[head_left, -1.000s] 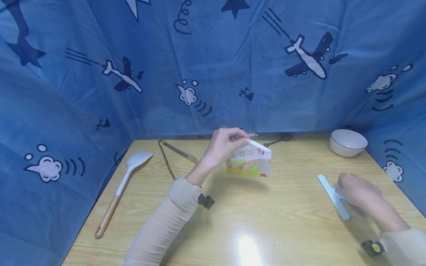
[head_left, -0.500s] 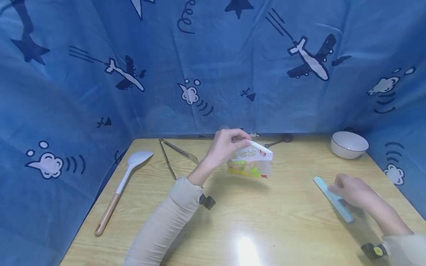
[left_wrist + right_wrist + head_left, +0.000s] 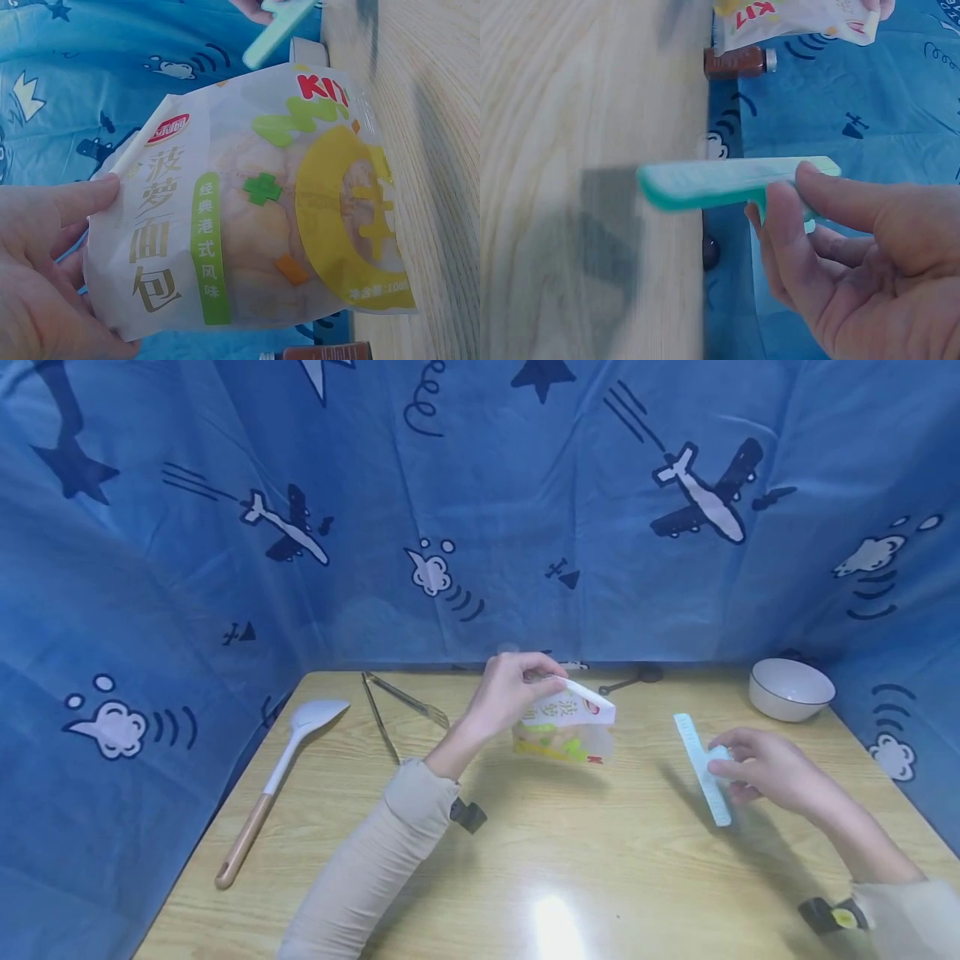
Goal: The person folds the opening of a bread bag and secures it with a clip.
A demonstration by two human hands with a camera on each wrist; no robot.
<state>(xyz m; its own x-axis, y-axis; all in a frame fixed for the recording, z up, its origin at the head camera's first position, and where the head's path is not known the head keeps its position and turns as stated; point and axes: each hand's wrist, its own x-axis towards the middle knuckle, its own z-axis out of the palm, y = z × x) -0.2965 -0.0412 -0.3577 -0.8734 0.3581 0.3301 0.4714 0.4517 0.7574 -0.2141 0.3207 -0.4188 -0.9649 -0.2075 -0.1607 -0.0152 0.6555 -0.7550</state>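
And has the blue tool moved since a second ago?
Yes: in the head view, the blue tool has shifted left and up against the white bowl, nearer the packet.

I can't see all the tongs point(image 3: 382, 718) past the left sleeve point(image 3: 371, 860); right hand point(image 3: 900, 285) partly hides mint tool point(image 3: 720, 181); bottle point(image 3: 322, 352) cropped in left wrist, print seemingly blurred.

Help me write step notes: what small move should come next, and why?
Probably bring the blue tool toward the bag: the right hand grips it clear of the table, while the left hand holds the bag up by one edge.
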